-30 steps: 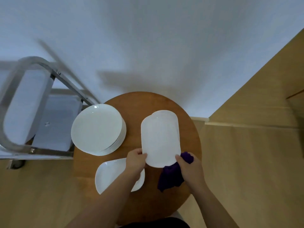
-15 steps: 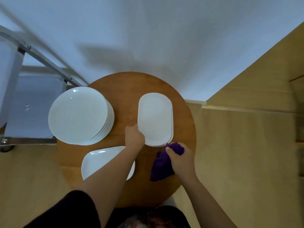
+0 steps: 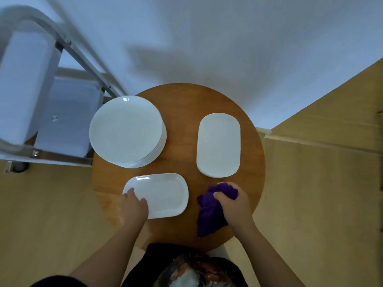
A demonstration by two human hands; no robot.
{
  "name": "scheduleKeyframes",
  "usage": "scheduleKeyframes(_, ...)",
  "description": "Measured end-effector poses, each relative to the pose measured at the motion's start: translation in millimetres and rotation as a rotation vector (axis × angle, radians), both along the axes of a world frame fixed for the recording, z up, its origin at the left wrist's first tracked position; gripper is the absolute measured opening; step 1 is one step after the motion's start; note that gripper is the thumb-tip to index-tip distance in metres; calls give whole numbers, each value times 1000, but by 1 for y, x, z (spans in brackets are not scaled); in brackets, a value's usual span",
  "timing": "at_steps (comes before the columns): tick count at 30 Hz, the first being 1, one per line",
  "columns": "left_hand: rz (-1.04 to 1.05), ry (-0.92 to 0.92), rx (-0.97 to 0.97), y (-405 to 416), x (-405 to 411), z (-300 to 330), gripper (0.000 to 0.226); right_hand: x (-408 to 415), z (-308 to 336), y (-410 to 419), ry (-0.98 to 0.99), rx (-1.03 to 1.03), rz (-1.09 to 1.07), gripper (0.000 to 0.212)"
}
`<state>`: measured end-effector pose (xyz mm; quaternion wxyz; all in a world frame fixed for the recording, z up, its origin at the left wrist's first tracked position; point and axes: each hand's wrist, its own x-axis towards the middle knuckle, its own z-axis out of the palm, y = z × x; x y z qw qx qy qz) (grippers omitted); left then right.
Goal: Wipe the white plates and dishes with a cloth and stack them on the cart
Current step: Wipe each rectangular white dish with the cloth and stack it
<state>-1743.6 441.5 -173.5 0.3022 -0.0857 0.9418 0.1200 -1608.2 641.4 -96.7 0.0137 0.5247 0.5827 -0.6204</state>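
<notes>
A round wooden table (image 3: 180,104) carries three groups of white dishes. A stack of round plates (image 3: 126,130) stands at the left. A stack of oblong dishes (image 3: 218,145) lies at the right, untouched. A single oblong dish (image 3: 163,193) lies at the near left; my left hand (image 3: 132,206) grips its near left corner, thumb on top. My right hand (image 3: 234,204) is closed on a purple cloth (image 3: 209,216) that rests on the table just below the right stack.
A metal cart (image 3: 62,123) with grey shelves stands left of the table, its frame touching the table edge near the round plates. White wall behind, wooden floor around, and a wooden step or ledge (image 3: 323,129) at the right.
My left hand let go of the right oblong stack and moved down-left onto the single oblong dish. My right hand stayed on the cloth.
</notes>
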Motion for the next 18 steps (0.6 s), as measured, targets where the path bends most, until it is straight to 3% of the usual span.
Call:
scheduleKeyframes(2,107,-27,-51,-27,-10,-6,50,-1,-1,-12,-8,-6,-5,22)
scheduleKeyframes(5,171,-69,62,-45,-23,-17,36,-1,-2,-32,-39,-7,-19,21)
scheduleKeyframes(15,-14,-81,210,-69,-32,-19,21,-10,4,-85,-57,-2,-2,22)
scheduleKeyframes(18,-70,-36,174,-74,-31,-18,17,-13,8,-95,-52,5,-1,22)
